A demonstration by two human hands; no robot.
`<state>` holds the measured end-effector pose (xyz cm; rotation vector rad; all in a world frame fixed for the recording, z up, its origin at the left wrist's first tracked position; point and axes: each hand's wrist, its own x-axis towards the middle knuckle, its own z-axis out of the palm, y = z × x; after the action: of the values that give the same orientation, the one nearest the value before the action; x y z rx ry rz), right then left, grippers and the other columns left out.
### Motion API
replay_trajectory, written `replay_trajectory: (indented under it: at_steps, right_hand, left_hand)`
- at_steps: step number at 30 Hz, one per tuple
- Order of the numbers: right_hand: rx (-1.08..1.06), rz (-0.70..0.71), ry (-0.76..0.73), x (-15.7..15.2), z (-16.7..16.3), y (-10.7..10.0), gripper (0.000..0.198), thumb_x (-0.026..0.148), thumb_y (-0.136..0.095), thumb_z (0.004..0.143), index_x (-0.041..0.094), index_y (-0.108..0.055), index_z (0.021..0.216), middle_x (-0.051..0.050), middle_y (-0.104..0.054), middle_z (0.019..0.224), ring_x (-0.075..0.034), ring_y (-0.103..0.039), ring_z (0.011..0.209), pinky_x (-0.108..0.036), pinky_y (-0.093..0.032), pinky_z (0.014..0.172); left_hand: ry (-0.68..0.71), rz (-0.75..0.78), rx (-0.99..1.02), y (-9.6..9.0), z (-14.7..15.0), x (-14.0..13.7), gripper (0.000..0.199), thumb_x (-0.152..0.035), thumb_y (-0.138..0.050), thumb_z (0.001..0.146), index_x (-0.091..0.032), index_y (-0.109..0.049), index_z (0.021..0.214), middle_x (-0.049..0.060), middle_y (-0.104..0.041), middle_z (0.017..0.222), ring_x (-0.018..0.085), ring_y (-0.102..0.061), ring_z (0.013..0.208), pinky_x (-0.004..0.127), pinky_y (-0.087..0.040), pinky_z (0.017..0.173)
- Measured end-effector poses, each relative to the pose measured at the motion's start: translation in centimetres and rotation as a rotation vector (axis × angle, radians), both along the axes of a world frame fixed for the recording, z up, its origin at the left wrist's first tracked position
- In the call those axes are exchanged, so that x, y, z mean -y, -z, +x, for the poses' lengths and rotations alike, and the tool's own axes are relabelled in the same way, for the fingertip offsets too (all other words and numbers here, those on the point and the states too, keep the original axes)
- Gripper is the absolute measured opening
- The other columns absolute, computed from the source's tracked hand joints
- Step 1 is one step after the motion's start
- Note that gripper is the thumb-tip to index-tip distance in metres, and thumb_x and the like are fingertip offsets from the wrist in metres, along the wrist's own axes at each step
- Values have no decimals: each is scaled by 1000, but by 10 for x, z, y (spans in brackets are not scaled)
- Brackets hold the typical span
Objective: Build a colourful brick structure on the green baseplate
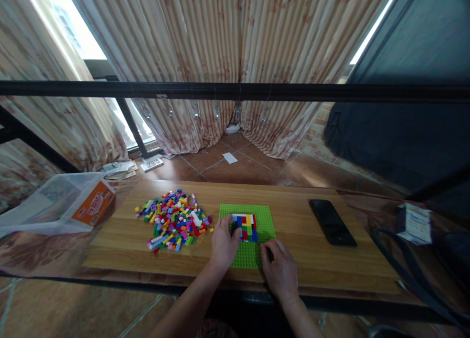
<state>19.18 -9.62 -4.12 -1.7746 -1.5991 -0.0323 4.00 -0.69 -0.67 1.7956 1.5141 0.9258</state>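
A green studded baseplate (246, 259) lies on the wooden board. On it sits a flat block of toy bricks (248, 226) in red, yellow, blue, green and white. My left hand (222, 244) is at the block's left side, its thumb and fingers bent around that edge and hiding part of it. My right hand (280, 269) rests at the baseplate's lower right edge with curled fingers, thumb and index close together. Whatever those fingertips may hold is hidden. Left of the baseplate spreads a heap of loose toy bricks (179, 219) in many colours.
A black phone (332, 222) lies on the right part of the wooden board (297, 215). A clear plastic bin (55, 201) with an orange label stands at the left. A black rail (235, 91) crosses beyond the board, before the curtains (198, 44). A dark strap (407, 264) hangs at the right.
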Motion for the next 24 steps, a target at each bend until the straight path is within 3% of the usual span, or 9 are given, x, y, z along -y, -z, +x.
replay_trajectory:
  at_steps: [11,17,24]
  right_hand:
    - [5,-8,22,1,-2,0,20,30,-46,94,20,-59,81,-4,-60,81,-18,-56,80,-29,-43,73]
    - [11,-10,10,0,0,2,22,31,-45,94,20,-59,80,-5,-60,80,-18,-56,78,-29,-42,71]
    - [20,19,3,0,1,2,25,33,-44,94,20,-58,78,-5,-60,78,-18,-56,75,-29,-42,70]
  left_hand:
    - [11,96,-61,12,3,2,39,-17,-59,80,-18,-53,119,7,-61,100,21,-58,98,39,-46,93]
    - [29,73,-39,10,1,1,43,-16,-59,79,-16,-52,121,9,-60,103,21,-57,99,38,-46,93]
    - [-6,76,121,4,-12,2,38,-29,-56,85,-14,-53,120,11,-62,104,20,-61,90,34,-51,78]
